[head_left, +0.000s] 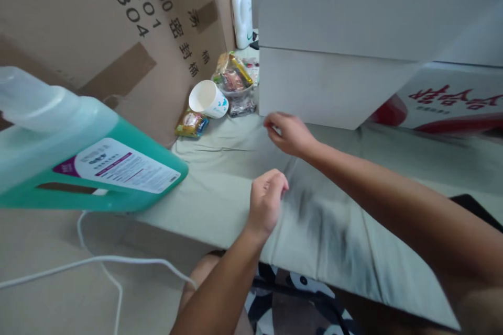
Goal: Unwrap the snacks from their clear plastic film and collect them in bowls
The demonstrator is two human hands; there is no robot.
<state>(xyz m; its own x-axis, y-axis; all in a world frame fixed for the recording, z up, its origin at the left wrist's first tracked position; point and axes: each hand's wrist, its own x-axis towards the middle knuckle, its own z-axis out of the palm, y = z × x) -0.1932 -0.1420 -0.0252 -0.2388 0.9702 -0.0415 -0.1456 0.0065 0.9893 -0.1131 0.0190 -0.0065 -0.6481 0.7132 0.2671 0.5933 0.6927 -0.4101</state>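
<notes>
A pale green cloth (220, 178) lies spread over a flat board in front of me. My left hand (266, 200) is curled into a loose fist and pinches a fold of the cloth near its middle. My right hand (288, 133) reaches farther back, its fingers bent and gripping the cloth close to the foot of a white box (330, 84). Both forearms stretch out over the cloth, which looks blurred below my left hand.
A green detergent jug (78, 162) lies tilted at the left, beside a large cardboard box (118, 26). Behind sit a tipped paper cup (207, 99), snack packets (233, 78) and a white bottle (242, 5). A white cable (98, 261) runs across the floor.
</notes>
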